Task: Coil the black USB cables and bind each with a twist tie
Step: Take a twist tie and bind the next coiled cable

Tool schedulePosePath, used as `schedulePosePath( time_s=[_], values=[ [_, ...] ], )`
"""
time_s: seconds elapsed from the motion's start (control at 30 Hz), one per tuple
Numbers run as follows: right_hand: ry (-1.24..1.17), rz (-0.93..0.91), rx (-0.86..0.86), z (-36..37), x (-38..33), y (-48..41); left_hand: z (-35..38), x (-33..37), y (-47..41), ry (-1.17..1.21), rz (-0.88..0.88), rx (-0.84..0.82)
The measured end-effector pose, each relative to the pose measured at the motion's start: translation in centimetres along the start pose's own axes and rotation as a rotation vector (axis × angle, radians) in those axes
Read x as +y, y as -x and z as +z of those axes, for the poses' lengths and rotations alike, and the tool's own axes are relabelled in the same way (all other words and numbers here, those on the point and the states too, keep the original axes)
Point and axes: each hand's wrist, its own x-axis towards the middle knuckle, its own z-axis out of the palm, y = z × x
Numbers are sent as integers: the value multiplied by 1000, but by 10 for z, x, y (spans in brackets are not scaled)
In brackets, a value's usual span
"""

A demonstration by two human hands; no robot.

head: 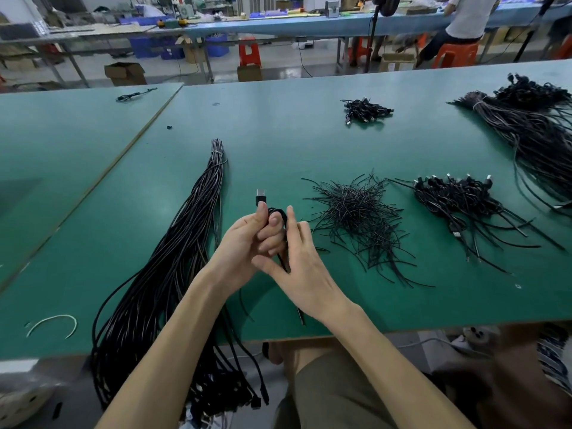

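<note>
My left hand (244,243) grips a coiled black USB cable (276,212) above the green table; its USB plug (261,196) sticks up past my thumb. My right hand (297,258) curls round the coil's right side, and a black strand (282,262) runs down between its thumb and fingers. To the left lies a long bundle of uncoiled black cables (173,267), hanging over the front edge. A loose pile of black twist ties (356,212) sits just right of my hands.
Coiled, bound cables lie in a pile (455,199) at the right and a small heap (366,111) farther back. Another large cable bundle (526,128) fills the far right. A white tie loop (54,323) rests near the front left edge. A person sits at a far bench.
</note>
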Motion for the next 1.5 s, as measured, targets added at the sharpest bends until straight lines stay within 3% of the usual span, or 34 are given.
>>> schedulePosePath(
  time_s=[0.2,0.67,0.97,1.2,1.5],
  values=[
    [73,-44,180,0,0,1,6,-1,0,-122,30,38],
    [118,-67,220,-1,-2,-1,8,-6,2,-521,202,272],
    [136,-14,136,-3,-1,-2,4,-5,1,-443,137,256],
    [-38,52,148,-11,-5,-2,-3,-1,5,-303,128,37],
    [-40,72,100,-9,-1,-3,0,-5,4,-432,200,150]
  ],
)
